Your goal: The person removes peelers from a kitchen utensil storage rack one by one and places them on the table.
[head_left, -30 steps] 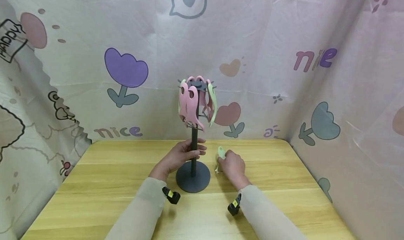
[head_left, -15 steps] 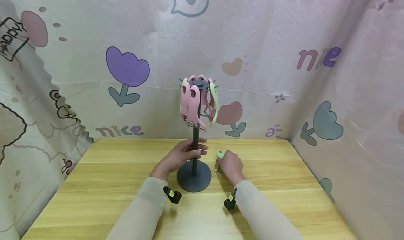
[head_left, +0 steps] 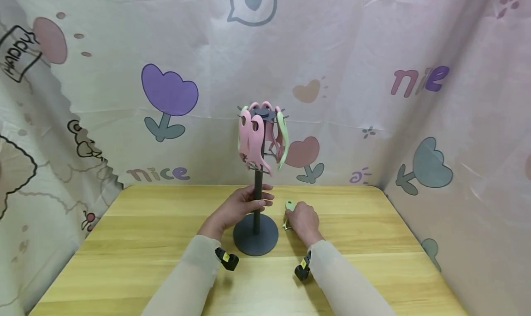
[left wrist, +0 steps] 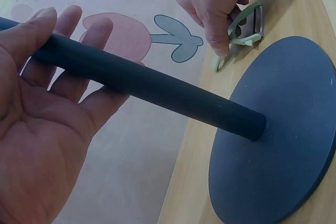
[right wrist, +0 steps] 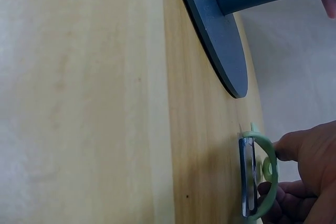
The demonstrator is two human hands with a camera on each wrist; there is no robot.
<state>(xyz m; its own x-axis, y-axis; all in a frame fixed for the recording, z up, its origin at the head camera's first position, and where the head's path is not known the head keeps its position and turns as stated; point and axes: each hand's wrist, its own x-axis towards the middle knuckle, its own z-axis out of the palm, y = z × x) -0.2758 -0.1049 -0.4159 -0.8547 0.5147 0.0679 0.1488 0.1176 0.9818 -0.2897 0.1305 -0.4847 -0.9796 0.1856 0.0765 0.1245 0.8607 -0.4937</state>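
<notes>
A dark grey rack with a round base (head_left: 256,243) stands upright, its ring of hooks at the top. Pink peelers (head_left: 255,143) and a light green peeler (head_left: 284,138) hang from it in the head view. My left hand (head_left: 237,207) holds the pole (left wrist: 157,90), thumb on one side and fingers on the other. To the right of the base, my right hand (head_left: 304,221) pinches another light green peeler (right wrist: 269,156) by its handle. Its metal blade (right wrist: 248,177) faces the wooden surface, close over it. Part of the handle is hidden by the fingers.
The wooden table (head_left: 137,260) reaches back to a cloth backdrop (head_left: 224,62) printed with flowers and words. A small black camera sits on each wrist, below the beige sleeves (head_left: 182,279).
The right hand has shifted slightly left and its peeler's handle end has dipped lower. The left hand keeps its hold on the pole, and the head view has drifted a little.
</notes>
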